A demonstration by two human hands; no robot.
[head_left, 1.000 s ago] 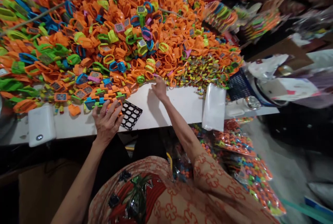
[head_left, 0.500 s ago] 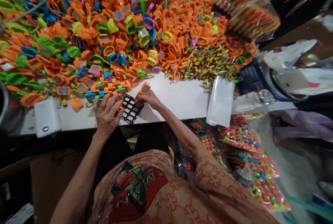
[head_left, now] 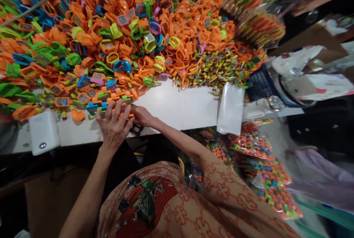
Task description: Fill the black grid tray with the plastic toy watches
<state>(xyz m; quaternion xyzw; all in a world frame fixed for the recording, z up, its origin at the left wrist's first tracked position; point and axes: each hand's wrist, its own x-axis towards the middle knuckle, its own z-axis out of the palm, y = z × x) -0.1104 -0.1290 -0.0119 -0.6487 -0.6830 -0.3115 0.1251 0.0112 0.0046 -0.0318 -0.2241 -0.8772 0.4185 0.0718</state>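
Note:
My left hand (head_left: 113,127) lies on a black grid tray (head_left: 136,128) at the front edge of the white table (head_left: 179,105), fingers curled over orange toy watches set in it. My right hand (head_left: 142,116) is closed beside it, pressing an orange toy watch (head_left: 127,109) into the tray. Most of the tray is hidden under both hands. A huge heap of toy watches (head_left: 124,35), mostly orange with green, blue and pink ones, covers the table behind.
A white box (head_left: 44,132) sits at the table's front left. A clear plastic bag (head_left: 229,107) lies at the right, next to a dark basket (head_left: 258,85). Bags of packed coloured toys (head_left: 257,164) lie below the table edge on the right.
My right hand reached to the heap's edge, picked up an orange watch, and brought it back to the tray. It now sits against my left hand, covering the tray.

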